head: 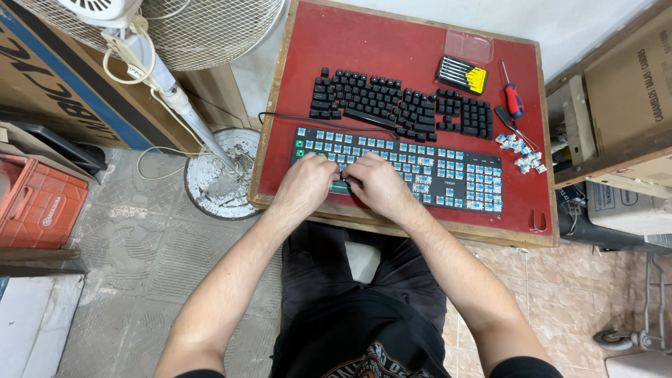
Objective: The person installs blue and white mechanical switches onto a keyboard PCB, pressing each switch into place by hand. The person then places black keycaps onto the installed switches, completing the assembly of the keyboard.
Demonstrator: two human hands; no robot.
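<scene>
My left hand (pixel 306 183) and right hand (pixel 379 185) meet over the near row of a black mechanical keyboard stripped of its caps, blue switches bare (pixel 448 171), which lies along the near edge of the red-topped wooden counter (pixel 392 49). The fingers (pixel 350 183) of both hands are curled together on a dark bar-shaped piece at the keyboard's front edge, though I cannot tell how firmly they grip it. Just behind the keyboard, the removed black keycaps (pixel 399 105) are laid out in keyboard order. Toward the far right corner sit a black-and-yellow case of screwdriver bits (pixel 462 74) and a red-and-blue-handled screwdriver (pixel 511 94), with a small heap of loose blue switches (pixel 521 152) by the right edge.
</scene>
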